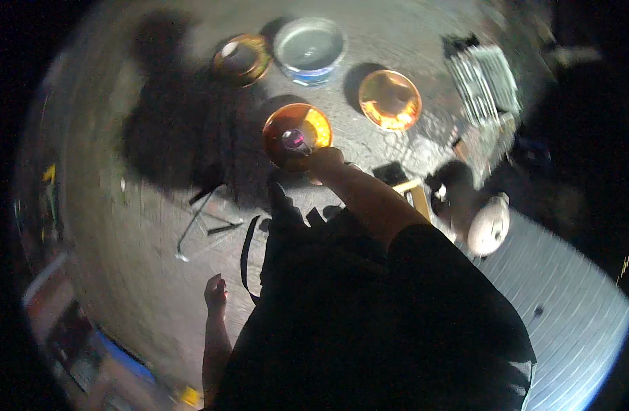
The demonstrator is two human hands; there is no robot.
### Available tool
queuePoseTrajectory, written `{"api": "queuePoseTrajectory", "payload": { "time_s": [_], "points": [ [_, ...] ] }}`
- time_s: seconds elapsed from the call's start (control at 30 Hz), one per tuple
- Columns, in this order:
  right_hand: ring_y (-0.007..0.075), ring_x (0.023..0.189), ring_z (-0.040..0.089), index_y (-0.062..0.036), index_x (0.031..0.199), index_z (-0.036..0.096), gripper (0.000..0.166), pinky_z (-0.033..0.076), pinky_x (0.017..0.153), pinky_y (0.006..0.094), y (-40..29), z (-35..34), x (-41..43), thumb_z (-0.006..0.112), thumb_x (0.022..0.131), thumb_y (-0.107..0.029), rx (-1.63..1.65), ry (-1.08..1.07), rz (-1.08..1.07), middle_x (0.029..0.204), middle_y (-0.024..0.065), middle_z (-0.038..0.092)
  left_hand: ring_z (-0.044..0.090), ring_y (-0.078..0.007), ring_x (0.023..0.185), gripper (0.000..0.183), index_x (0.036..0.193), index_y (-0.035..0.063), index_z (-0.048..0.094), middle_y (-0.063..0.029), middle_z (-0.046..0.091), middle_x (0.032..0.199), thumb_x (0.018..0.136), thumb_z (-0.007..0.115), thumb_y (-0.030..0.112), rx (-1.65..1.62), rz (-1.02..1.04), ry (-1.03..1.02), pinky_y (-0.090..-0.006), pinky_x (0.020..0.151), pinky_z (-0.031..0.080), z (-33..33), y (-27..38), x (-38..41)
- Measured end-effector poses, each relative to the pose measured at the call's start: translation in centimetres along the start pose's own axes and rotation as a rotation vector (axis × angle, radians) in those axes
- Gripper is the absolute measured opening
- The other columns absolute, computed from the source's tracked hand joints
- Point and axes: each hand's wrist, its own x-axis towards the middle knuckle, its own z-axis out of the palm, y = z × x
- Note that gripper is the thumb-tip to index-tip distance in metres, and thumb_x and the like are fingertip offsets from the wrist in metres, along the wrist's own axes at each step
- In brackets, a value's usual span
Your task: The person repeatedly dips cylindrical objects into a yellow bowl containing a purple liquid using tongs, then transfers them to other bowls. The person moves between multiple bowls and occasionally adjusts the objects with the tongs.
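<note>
My right hand (325,162) reaches down to the near rim of an orange bucket (296,110), its fingers curled; what it grips there is partly hidden. Inside this bucket lies a small rounded thing with a pink patch (294,138). My left hand (216,295) hangs low at my side with nothing seen in it, its fingers loosely curled. Beyond the bucket stand a wide, pale round tub (310,76) with a blue lower side, a second orange bucket (390,125) to the right and an orange-yellow round container (260,51) to the left.
A thin metal frame with dark pads (193,226) lies left of my feet. To the right are a light wooden frame (421,200), a pale rounded object (486,228) and a ridged grey panel (556,303). A pale ribbed crate-like object (481,85) stands farther off.
</note>
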Motion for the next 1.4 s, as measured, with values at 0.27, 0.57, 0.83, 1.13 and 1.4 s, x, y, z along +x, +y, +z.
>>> {"api": "queuePoseTrajectory", "payload": {
  "time_s": [0.27, 0.57, 0.83, 1.13, 1.4],
  "points": [
    [0.0243, 0.087, 0.065, -0.0095, 0.093, 0.068, 0.023, 0.052, 0.068, 0.0385, 3.8, 5.2, 6.3, 0.048, 0.085, -0.017, -0.563, 0.164, -0.212, 0.094, 0.0135, 0.066, 0.056, -0.0144, 0.084, 0.036, 0.115, 0.0047, 0.054, -0.0074, 0.058, 0.096, 0.084, 0.060, 0.022, -0.302, -0.110, -0.081, -0.0301, 0.071, 0.047, 19.0, -12.4, -20.5],
    [0.0309, 0.091, 0.063, -0.0039, 0.094, 0.066, 0.030, 0.050, 0.079, 0.0399, 5.7, -2.7, -0.6, 0.054, 0.079, -0.028, -0.468, -0.134, -0.398, 0.095, 0.0138, 0.066, 0.056, -0.0196, 0.102, 0.029, 0.115, 0.0007, 0.054, -0.0125, 0.059, 0.109, 0.087, 0.056, 0.012, -0.438, -0.197, -0.071, -0.0311, 0.089, 0.043, 21.3, -15.3, -22.9],
    [0.0338, 0.103, 0.057, -0.0061, 0.124, 0.050, 0.053, 0.047, 0.088, 0.0411, 10.8, -1.5, -9.9, 0.055, 0.074, -0.023, -0.447, -0.244, -0.120, 0.111, 0.0195, 0.060, 0.060, -0.0189, 0.095, 0.023, 0.109, 0.0033, 0.057, -0.0098, 0.063, 0.102, 0.088, 0.056, 0.013, -0.184, 0.054, 0.011, -0.0308, 0.082, 0.048, 19.7, -14.1, -16.4],
    [0.0340, 0.101, 0.058, -0.0114, 0.122, 0.054, 0.057, 0.046, 0.088, 0.0398, 13.0, 1.4, -17.1, 0.060, 0.076, -0.044, 0.017, 0.023, -0.164, 0.110, 0.0196, 0.060, 0.058, -0.0293, 0.095, 0.028, 0.104, 0.0064, 0.059, -0.0142, 0.060, 0.103, 0.078, 0.062, 0.015, -0.157, 0.327, 0.028, -0.0354, 0.081, 0.047, 13.1, -22.1, -9.1],
    [0.0212, 0.065, 0.059, -0.0101, 0.103, 0.059, 0.033, 0.048, 0.059, 0.0320, 16.7, -6.3, -4.1, 0.057, 0.083, -0.036, 0.657, 0.165, 0.087, 0.077, 0.0073, 0.062, 0.055, -0.0117, 0.082, 0.024, 0.110, 0.0085, 0.057, -0.0023, 0.058, 0.094, 0.088, 0.056, 0.017, -0.522, -0.192, 0.098, -0.0267, 0.064, 0.047, 14.6, -12.9, -19.1]
  ]
}}
